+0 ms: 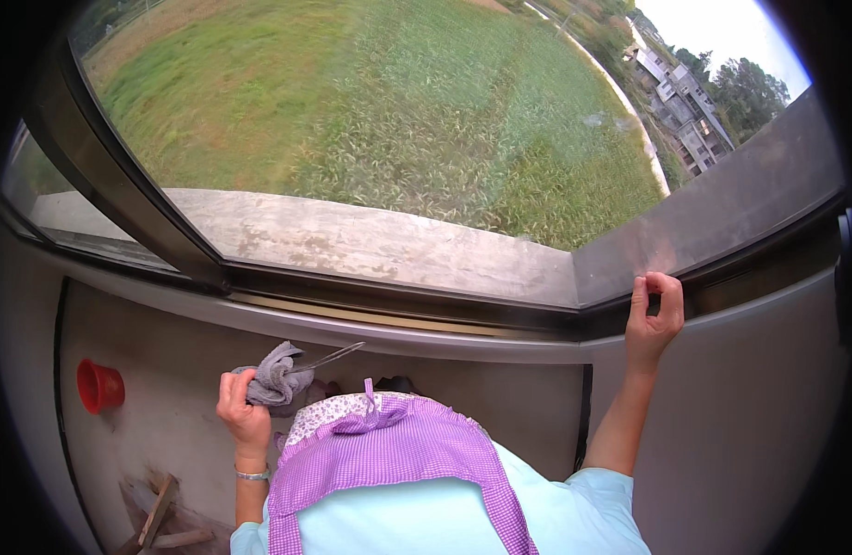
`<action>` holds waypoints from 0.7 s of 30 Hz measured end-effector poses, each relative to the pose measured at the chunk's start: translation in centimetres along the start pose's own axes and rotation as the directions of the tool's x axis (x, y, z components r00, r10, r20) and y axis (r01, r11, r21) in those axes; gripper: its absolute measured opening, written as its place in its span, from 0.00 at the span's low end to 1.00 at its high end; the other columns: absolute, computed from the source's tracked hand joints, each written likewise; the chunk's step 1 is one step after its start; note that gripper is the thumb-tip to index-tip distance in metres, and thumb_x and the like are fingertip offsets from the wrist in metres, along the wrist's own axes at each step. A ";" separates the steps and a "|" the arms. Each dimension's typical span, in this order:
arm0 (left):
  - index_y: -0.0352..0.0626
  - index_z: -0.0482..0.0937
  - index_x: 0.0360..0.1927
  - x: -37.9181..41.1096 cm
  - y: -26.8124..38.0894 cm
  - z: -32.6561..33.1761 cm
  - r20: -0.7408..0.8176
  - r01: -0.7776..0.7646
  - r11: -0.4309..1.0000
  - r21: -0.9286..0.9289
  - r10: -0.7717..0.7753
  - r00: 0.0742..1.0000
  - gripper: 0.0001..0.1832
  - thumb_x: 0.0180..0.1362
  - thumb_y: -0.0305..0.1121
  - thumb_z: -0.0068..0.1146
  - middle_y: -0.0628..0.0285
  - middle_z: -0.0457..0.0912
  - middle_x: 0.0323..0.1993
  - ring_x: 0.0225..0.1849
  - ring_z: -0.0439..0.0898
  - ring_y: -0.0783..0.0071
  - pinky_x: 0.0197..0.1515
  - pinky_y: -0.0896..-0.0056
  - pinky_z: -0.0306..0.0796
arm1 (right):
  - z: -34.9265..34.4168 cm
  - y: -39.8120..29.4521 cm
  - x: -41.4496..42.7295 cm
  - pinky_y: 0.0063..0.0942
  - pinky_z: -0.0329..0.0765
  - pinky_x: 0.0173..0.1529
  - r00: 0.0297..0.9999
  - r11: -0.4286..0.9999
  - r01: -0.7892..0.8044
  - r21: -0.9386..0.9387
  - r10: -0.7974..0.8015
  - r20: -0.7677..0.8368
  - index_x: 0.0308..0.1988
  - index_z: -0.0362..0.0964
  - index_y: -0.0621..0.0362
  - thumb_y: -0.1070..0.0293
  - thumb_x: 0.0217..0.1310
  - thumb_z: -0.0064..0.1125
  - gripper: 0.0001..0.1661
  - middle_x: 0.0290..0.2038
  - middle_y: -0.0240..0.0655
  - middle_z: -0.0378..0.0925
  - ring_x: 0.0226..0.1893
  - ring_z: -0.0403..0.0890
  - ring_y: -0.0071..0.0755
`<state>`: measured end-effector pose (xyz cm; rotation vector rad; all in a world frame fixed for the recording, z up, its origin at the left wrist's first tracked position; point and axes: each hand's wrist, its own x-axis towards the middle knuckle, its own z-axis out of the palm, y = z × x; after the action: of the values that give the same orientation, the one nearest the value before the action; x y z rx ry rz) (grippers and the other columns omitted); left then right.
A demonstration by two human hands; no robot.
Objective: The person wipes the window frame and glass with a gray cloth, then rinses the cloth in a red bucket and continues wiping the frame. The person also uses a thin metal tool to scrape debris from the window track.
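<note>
A crumpled grey cloth (277,378) is gripped in my left hand (242,409), held in front of the window's lower ledge. From the cloth a thin loop, perhaps of wire or cord, sticks out to the right. My right hand (656,316) is raised near the glass at the lower right corner of the window (412,298), its thumb and forefinger tips together in a ring shape. Whether something small is pinched between those fingertips, I cannot tell. A purple checked apron (398,444) covers my chest.
A red plastic bucket (101,386) stands on the floor at the left. Below it lie pieces of wood (158,510). The dark window frame (131,201) has an upright bar at the left. Outside the glass are a concrete ledge (370,239), a green field and grey buildings.
</note>
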<state>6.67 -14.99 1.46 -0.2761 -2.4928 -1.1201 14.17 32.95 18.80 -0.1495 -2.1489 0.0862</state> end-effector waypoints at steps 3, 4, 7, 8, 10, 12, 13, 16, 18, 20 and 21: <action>0.40 0.78 0.35 0.4 0.7 0.3 0.022 -0.031 0.999 -0.018 0.031 0.999 0.15 0.41 0.15 0.54 0.58 0.73 0.29 0.32 0.77 0.57 0.35 0.64 0.72 | 0.0 -0.3 0.3 0.28 0.73 0.34 1.000 1.000 -0.020 0.021 0.019 0.024 0.34 0.70 0.62 0.82 0.54 0.60 0.07 0.29 0.36 0.73 0.27 0.74 0.33; 0.40 0.78 0.35 0.6 1.2 0.4 0.035 -0.039 0.999 -0.028 0.040 0.999 0.15 0.41 0.15 0.54 0.58 0.73 0.29 0.32 0.77 0.57 0.35 0.64 0.72 | 0.0 -0.4 0.4 0.27 0.72 0.33 0.999 0.999 -0.038 0.030 0.037 0.031 0.34 0.71 0.62 0.82 0.55 0.60 0.07 0.29 0.36 0.73 0.27 0.74 0.32; 0.42 0.79 0.33 1.5 2.2 1.0 0.055 -0.120 0.990 -0.070 0.124 0.991 0.13 0.40 0.19 0.57 0.58 0.74 0.28 0.29 0.77 0.57 0.32 0.63 0.71 | 0.1 -2.2 -0.4 0.25 0.71 0.32 0.983 0.979 -0.172 0.108 0.164 0.076 0.35 0.72 0.62 0.81 0.55 0.60 0.07 0.29 0.35 0.74 0.27 0.74 0.29; 0.42 0.79 0.33 1.8 2.6 1.3 0.060 -0.142 0.986 -0.085 0.148 0.987 0.14 0.39 0.19 0.57 0.58 0.74 0.27 0.28 0.77 0.58 0.31 0.64 0.71 | 0.5 -3.4 -1.1 0.24 0.71 0.31 0.972 0.962 -0.226 0.155 0.212 0.102 0.36 0.73 0.62 0.81 0.55 0.60 0.07 0.29 0.35 0.75 0.27 0.75 0.28; 0.43 0.80 0.32 2.5 3.7 1.7 0.078 -0.180 0.978 -0.108 0.189 0.979 0.15 0.37 0.19 0.57 0.60 0.73 0.26 0.27 0.77 0.59 0.29 0.63 0.71 | 2.2 -6.2 -3.5 0.20 0.70 0.29 0.909 0.814 -0.341 0.469 0.160 0.384 0.37 0.74 0.62 0.80 0.54 0.63 0.08 0.29 0.34 0.76 0.28 0.76 0.25; 0.43 0.81 0.32 3.3 4.7 2.2 0.093 -0.224 0.967 -0.121 0.236 0.967 0.15 0.36 0.19 0.56 0.60 0.73 0.25 0.25 0.77 0.60 0.27 0.63 0.71 | 4.9 -9.4 -6.2 0.20 0.74 0.34 0.667 0.601 -0.584 0.546 -0.030 0.745 0.46 0.74 0.61 0.78 0.50 0.67 0.20 0.35 0.33 0.78 0.34 0.79 0.23; 0.43 0.81 0.32 3.7 5.0 2.6 0.096 -0.254 0.958 -0.134 0.267 0.959 0.15 0.36 0.19 0.56 0.60 0.73 0.25 0.25 0.77 0.60 0.27 0.63 0.71 | 6.1 -10.9 -7.4 0.21 0.76 0.35 0.551 0.595 -0.622 0.508 -0.128 0.825 0.54 0.72 0.58 0.77 0.49 0.69 0.30 0.37 0.34 0.78 0.36 0.80 0.24; 0.43 0.81 0.32 4.2 5.5 3.5 0.144 -0.276 0.946 -0.169 0.301 0.943 0.16 0.36 0.18 0.55 0.60 0.72 0.24 0.24 0.76 0.59 0.26 0.63 0.71 | 8.8 -15.4 -9.0 0.21 0.77 0.36 0.460 0.267 -0.811 0.520 -0.258 0.850 0.60 0.67 0.56 0.73 0.52 0.69 0.35 0.36 0.35 0.76 0.34 0.80 0.25; 0.43 0.81 0.32 4.3 5.9 3.6 0.191 -0.275 0.943 -0.187 0.310 0.931 0.16 0.36 0.17 0.54 0.60 0.72 0.24 0.23 0.76 0.59 0.26 0.63 0.71 | 9.5 -17.3 -9.0 0.21 0.76 0.36 0.527 0.068 -0.822 0.566 -0.286 0.800 0.55 0.72 0.59 0.69 0.57 0.66 0.25 0.35 0.34 0.75 0.33 0.79 0.24; 0.43 0.81 0.32 4.3 5.4 3.8 0.199 -0.249 0.944 -0.215 0.292 0.936 0.16 0.37 0.17 0.54 0.60 0.72 0.24 0.24 0.77 0.59 0.26 0.63 0.71 | 10.5 -18.2 -9.0 0.20 0.75 0.36 0.577 0.011 -0.789 0.614 -0.332 0.746 0.50 0.76 0.62 0.65 0.62 0.62 0.19 0.34 0.34 0.75 0.31 0.78 0.24; 0.43 0.81 0.33 4.2 5.1 3.9 0.206 -0.231 0.945 -0.230 0.280 0.938 0.16 0.37 0.17 0.54 0.60 0.72 0.24 0.24 0.77 0.59 0.26 0.63 0.71 | 10.4 -19.0 -8.9 0.19 0.74 0.35 0.586 0.052 -0.782 0.622 -0.281 0.760 0.43 0.79 0.65 0.63 0.66 0.57 0.16 0.32 0.34 0.74 0.30 0.77 0.23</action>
<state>3.54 -8.66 4.31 -0.8144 -2.4459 -1.2934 8.95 12.86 8.00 0.3398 -2.2033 2.3201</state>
